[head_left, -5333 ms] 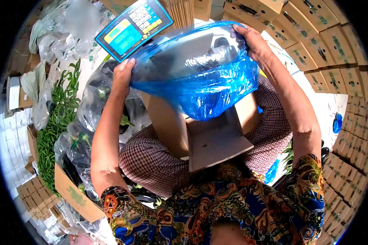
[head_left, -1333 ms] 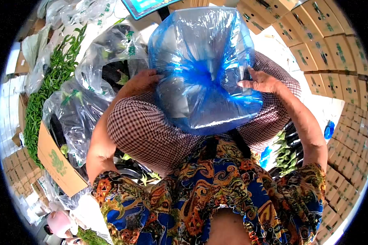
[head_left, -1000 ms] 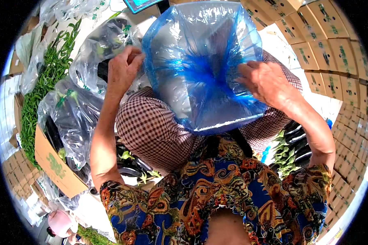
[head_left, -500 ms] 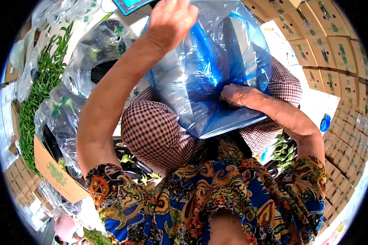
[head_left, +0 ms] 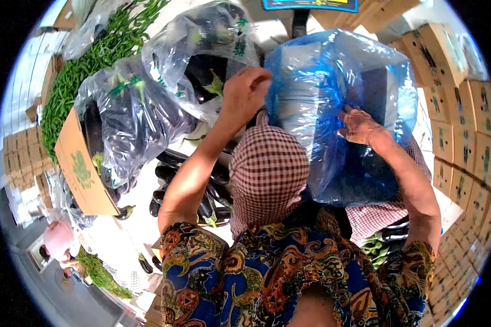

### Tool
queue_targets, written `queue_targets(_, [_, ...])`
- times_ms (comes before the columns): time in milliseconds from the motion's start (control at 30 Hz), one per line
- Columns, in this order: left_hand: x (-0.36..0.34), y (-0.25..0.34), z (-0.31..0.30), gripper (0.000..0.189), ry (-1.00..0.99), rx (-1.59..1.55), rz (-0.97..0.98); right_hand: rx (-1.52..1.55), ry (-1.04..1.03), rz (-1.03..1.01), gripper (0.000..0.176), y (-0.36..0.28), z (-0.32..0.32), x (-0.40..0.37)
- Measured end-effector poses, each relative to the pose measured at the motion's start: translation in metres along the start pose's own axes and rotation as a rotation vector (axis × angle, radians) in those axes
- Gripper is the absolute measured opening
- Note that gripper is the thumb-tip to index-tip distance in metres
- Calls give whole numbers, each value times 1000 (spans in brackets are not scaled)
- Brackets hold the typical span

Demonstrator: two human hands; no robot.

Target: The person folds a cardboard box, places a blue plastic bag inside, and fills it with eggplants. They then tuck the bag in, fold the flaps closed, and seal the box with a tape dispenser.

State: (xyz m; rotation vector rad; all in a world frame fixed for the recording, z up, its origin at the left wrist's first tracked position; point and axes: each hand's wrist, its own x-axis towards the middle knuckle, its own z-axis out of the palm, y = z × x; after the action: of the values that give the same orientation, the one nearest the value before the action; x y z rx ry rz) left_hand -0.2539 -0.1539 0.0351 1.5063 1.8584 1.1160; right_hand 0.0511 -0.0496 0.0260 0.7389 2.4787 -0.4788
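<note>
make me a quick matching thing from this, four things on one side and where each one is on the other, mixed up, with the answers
Column one
1. left hand
2. right hand
3. green peppers
4. cardboard boxes

Column two
A. heaped at the upper left of the picture
B. over the middle of the blue bag
C. stacked along the right side of the picture
D. by the left edge of the blue bag

Right pairs: 1-D, 2-B, 3-A, 4-C
</note>
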Motion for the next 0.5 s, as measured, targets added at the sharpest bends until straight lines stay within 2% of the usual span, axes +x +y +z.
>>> queue_targets(67, [-22,-44,-7,26,243,91,-46,-13,146,-40,43,2,17,13])
queue_targets(100, [-23,-63,-13,30,347,152,-79,9,120,-41,45,0,25,20])
queue_targets(167, [-24,-104,-25,53,518,322,-156,60,30,-42,48,-6,41,36])
queue_targets(267, [-8,-155,-21,71,417,138,-514,139,-113,-28,54,-5,65,57])
queue_targets(367, [7,-182,11,77,528,266,-766,190,-199,-27,60,1,64,61])
queue_targets(400, [9,-190,16,77,571,194,-748,162,-248,1,62,4,58,59])
queue_targets(467, [-1,-191,10,73,502,-233,-605,25,-405,132,65,-1,27,49])
queue_targets(500, [-7,-185,-5,65,468,-475,-668,29,-386,118,65,-1,9,41])
